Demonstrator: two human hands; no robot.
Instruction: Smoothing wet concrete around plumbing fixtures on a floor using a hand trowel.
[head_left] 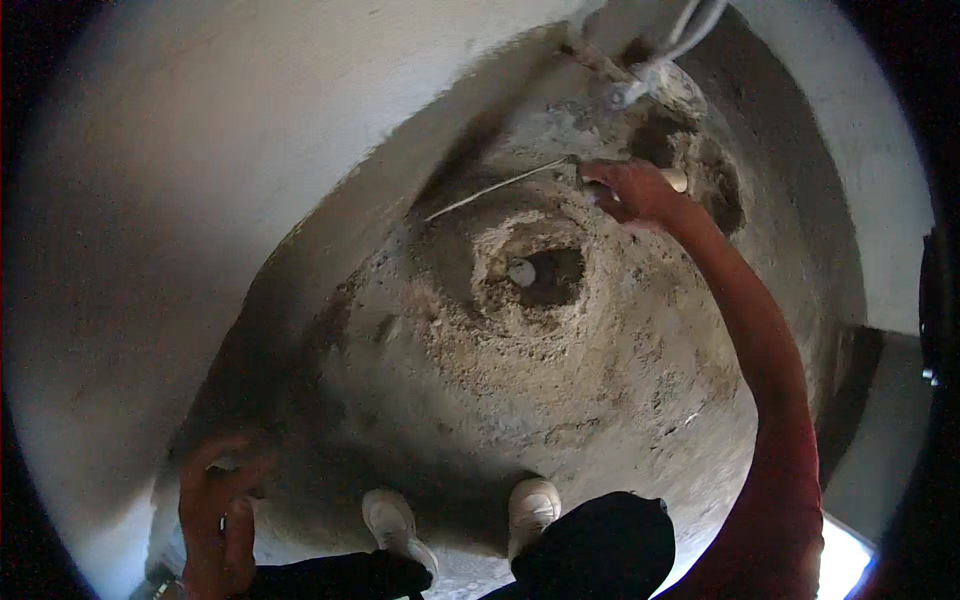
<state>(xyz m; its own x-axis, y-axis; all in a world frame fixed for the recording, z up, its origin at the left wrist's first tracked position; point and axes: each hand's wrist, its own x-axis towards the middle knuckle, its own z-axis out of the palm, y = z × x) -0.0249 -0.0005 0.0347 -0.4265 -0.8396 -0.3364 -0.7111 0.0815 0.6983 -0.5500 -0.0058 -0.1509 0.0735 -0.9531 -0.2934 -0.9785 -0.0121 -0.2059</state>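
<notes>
My right hand [635, 190] is closed around an object with a pale cylindrical end [676, 180]; its exact kind is hard to make out. A long, thin pale strip [495, 188] extends leftward from beside these fingers over the rough cement floor [420, 380]. Below it is a broken round pit [552, 285] containing a light round pipe opening [521, 271]. My left hand [222, 495] hangs low at the left, fingers loosely bent and apart, with nothing visible in them.
Plastered wall [190, 200] rises on the left, with another pale wall [850, 120] at right. Pale pipes [668, 52] and a second broken hollow [720, 195] lie at the upper right. My shoes [390, 517] stand at the bottom.
</notes>
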